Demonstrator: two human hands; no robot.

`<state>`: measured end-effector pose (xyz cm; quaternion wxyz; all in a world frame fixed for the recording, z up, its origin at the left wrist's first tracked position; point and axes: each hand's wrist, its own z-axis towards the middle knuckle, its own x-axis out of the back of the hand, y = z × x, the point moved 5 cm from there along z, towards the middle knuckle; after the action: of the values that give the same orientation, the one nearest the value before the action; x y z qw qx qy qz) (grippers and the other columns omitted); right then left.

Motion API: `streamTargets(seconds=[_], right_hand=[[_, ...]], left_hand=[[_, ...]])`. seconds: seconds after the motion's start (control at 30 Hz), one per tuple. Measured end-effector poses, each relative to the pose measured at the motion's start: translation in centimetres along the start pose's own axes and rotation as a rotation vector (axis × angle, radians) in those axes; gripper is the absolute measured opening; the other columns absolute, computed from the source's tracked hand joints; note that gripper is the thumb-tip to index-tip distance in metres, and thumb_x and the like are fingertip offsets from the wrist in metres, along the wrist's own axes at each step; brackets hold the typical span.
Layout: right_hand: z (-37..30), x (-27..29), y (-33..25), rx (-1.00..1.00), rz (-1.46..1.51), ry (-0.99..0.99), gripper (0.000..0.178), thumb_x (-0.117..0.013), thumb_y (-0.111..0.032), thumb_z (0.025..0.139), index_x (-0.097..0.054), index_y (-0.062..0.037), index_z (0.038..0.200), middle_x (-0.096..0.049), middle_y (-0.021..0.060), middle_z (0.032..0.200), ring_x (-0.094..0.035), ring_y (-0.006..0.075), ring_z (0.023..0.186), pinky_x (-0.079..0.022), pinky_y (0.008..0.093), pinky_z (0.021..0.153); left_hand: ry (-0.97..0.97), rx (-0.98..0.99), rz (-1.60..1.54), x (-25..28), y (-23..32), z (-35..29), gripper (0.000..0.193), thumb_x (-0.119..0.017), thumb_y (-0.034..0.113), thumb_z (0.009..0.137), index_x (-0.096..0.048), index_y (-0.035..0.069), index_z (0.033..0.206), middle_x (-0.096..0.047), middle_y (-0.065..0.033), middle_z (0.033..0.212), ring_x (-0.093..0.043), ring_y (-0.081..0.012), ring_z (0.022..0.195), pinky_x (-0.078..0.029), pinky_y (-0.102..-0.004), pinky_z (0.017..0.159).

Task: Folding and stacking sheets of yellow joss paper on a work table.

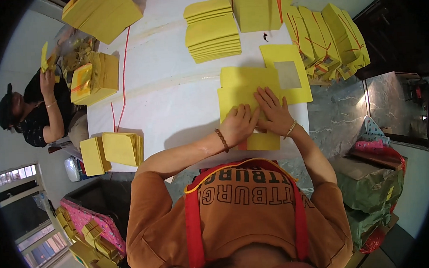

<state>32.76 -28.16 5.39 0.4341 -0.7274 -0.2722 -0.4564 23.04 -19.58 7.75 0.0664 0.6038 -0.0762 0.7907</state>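
Note:
Yellow folded paper [248, 80] lies on the white table right in front of me, with a lower flap and a bit of red showing near the table's edge. My left hand [239, 126] rests on this paper with its fingers bent and pressed together; whatever they hold is hidden. Beside it, my right hand [274, 113] lies flat, fingers stretched out over the paper's right part. The two hands nearly meet at the thumbs. Just past my right hand is a yellow sheet with a greyish square window [287, 75], partly under the folded paper.
A stack of folded yellow paper [212, 36] stands farther back. More yellow stacks sit at the table's left [123, 148]. Bundles tied with red string [315, 38] stand at the far right. At left, another person [41, 103] handles yellow paper. A green-wrapped box [370, 184] stands at right.

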Motion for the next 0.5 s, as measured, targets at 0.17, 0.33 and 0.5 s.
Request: streamTargets(seconds=[0.17, 0.33, 0.5], right_hand=[[-0.3, 4.8, 1.6, 0.096, 0.659, -0.062, 0.067, -0.056, -0.031, 0.084, -0.026, -0.0122, 0.14, -0.026, 0.0063, 0.145, -0.02, 0.0217, 0.135, -0.021, 0.0494, 0.104], [-0.6, 6.8, 5.0, 0.025, 1.281, 0.103, 0.056, -0.055, -0.015, 0.087, -0.033, -0.0075, 0.137, -0.039, 0.0106, 0.136, -0.033, 0.0195, 0.128, -0.029, 0.0312, 0.103], [3.1, 6.6, 7.6, -0.126, 1.194, 0.246, 0.045, -0.051, -0.016, 0.09, -0.039, -0.0061, 0.133, -0.05, 0.01, 0.125, -0.046, 0.0173, 0.116, -0.036, 0.0298, 0.097]], left_hand=[[-0.096, -0.087, -0.426, 2.0, -3.2, 1.6, 0.034, -0.056, 0.013, 0.073, -0.056, 0.0, 0.104, -0.062, -0.0142, 0.09, -0.06, -0.0258, 0.077, -0.048, -0.0337, 0.064], [0.162, 0.004, -0.482, 10.3, -12.7, 4.3, 0.038, -0.055, 0.001, 0.073, -0.057, 0.006, 0.111, -0.064, -0.0111, 0.087, -0.062, -0.0273, 0.077, -0.05, -0.0353, 0.067], [0.376, 0.135, -0.001, 6.8, -21.2, 8.9, 0.044, -0.055, -0.001, 0.072, -0.056, 0.009, 0.115, -0.064, -0.0115, 0.096, -0.061, -0.0261, 0.086, -0.05, -0.0347, 0.072]])
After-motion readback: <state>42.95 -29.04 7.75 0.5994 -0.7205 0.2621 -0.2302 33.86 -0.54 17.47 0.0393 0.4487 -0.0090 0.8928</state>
